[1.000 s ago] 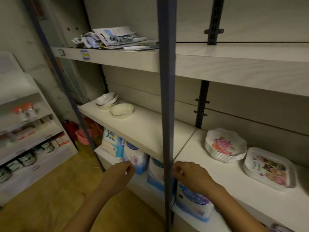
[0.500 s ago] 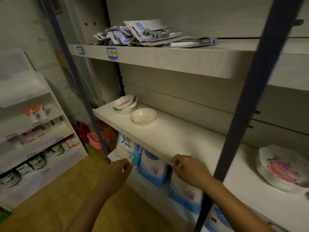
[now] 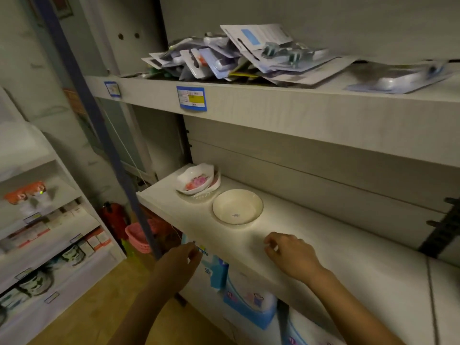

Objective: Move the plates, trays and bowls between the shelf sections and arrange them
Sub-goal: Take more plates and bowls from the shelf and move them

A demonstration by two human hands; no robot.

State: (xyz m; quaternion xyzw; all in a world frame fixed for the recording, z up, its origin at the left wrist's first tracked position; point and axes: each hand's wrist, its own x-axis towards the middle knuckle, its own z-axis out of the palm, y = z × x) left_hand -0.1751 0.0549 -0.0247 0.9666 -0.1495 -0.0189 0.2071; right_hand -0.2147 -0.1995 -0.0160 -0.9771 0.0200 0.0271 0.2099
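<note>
**Bowls in reach, nothing held yet**

Two sets of tableware are seen on the left end of the middle shelf (image 3: 336,247). A single cream bowl (image 3: 237,207) is set upright near the front. A short stack (image 3: 198,179) of white, flower-printed bowls is placed just behind and to the left of it, close but apparently not touching. No plates or trays are shown in this view.

The right hand (image 3: 291,255) is held over the shelf, near the cream bowl and in front of it; its fingers are loosely curled and nothing is gripped. The left hand (image 3: 178,263) is held lower, just off the shelf's front edge, likewise loosely curled and empty.

The cream bowl is judged to be stiff, light and smooth (whether ceramic or melamine cannot be told), so it is best treated as breakable and slippery. A hold at the rim is suggested, thumb inside and fingers under the outer wall, or a cradle from beneath. The stack looks slightly askew, with the top bowl tilted. It is better lifted with both hands under the lowest bowl, since a pinch on the top rim alone could let the rest slide.
</note>
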